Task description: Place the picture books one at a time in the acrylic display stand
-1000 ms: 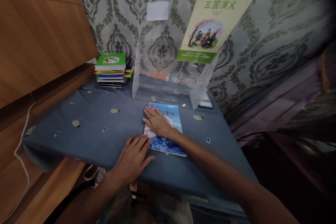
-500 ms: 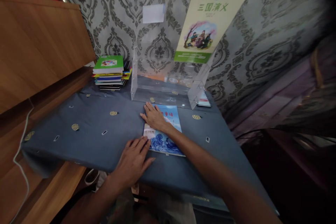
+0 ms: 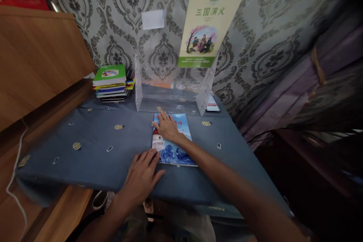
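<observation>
A blue picture book with waves and a white tower on its cover lies flat on the table's front part. My right hand rests palm down on the upper left of the cover, fingers stretched out. By the book's lower left corner, my left hand lies flat on the cloth, its fingertips at the book's edge. Behind the book stands a clear acrylic rack. A cream and green book shows upright at the rack's right side.
A dark blue patterned cloth covers the table. Stacked books sit at the back left, beside a wooden cabinet. A white label shows above the rack. A purple curtain hangs at the right; a white cable runs down the left.
The camera view has shifted slightly, so the scene sits further left. My right hand has slid slightly on the cover, showing more of the white tower. The book remains flat on the table.
</observation>
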`<state>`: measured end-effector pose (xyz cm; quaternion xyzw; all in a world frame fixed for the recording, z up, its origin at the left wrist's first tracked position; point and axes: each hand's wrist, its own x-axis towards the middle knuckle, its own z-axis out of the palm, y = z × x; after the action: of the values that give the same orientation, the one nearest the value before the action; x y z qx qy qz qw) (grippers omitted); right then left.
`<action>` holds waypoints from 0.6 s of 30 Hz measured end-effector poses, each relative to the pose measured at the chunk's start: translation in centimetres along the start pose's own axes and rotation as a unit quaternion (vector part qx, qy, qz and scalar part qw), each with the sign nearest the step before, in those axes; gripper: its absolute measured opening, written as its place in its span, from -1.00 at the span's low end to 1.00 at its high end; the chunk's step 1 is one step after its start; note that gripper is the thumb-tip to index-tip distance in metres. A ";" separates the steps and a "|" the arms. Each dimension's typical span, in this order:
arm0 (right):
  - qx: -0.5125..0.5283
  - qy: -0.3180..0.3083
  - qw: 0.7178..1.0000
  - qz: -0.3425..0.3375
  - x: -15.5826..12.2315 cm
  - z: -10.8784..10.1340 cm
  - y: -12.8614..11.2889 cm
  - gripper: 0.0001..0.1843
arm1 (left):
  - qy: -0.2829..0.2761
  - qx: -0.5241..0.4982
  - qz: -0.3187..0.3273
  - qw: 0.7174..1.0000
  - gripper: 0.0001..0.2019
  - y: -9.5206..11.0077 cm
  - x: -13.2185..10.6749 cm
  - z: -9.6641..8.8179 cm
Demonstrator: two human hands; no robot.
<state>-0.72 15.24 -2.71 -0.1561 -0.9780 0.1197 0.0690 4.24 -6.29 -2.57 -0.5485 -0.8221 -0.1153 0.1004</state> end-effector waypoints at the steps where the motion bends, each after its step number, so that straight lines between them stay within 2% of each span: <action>1: -0.001 0.000 1.000 0.006 -0.2 -0.2 0.3 -0.29 | -0.001 -0.004 0.001 1.000 -0.59 -0.1 0.1 -0.1; 7: -0.015 0.002 0.999 0.046 -1.9 -1.0 3.4 -0.28 | -0.026 -0.058 0.001 0.998 -0.64 -1.0 0.9 -0.5; 12: -0.022 0.015 0.996 0.085 -3.4 -1.5 5.2 -0.31 | -0.042 -0.067 0.008 0.997 -0.59 -2.0 2.0 -0.2; 18: 0.000 0.032 0.995 0.093 -3.9 -1.7 5.9 -0.35 | -0.079 -0.079 0.029 0.993 -0.53 -4.2 5.5 0.1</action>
<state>4.93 19.83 -3.01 -0.2501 -0.9566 0.1203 0.0890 -1.74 -3.03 -1.44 -0.5858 -0.7994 -0.1333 -0.0056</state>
